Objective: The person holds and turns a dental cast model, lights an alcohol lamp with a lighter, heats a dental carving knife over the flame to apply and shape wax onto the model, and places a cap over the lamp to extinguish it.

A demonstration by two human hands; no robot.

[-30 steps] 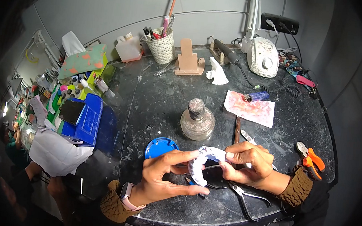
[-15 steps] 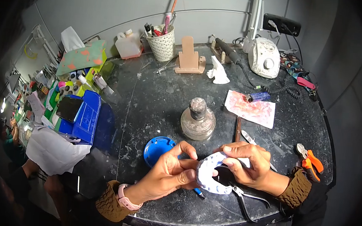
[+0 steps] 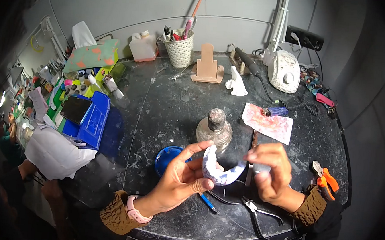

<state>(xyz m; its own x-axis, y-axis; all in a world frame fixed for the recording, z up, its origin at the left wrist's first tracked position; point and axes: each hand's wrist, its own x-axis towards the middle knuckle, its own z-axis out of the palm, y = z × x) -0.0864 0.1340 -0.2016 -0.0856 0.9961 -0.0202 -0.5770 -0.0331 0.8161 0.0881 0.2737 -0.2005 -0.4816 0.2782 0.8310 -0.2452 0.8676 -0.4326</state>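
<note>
A white, horseshoe-shaped dental cast is held above the table's front part. My left hand grips its left side, thumb below and fingers behind it. Just right of the cast is my right hand, slightly blurred, its thumb and index finger apart; nothing shows between them. Beneath the cast lie a blue pen and silver pliers with dark handles. A round blue lid is partly behind my left hand. Behind the cast stands a glass burner with a dark cap.
Orange-handled cutters lie at the right. A stained paper with a lighter lies behind my right hand. A blue box stands left. Along the back are a pen cup, a phone stand and a white drill unit.
The cast has turned so its opening faces up, and it has shifted slightly left. My right hand has let go of it and opened. My left hand has taken hold of its left side.
</note>
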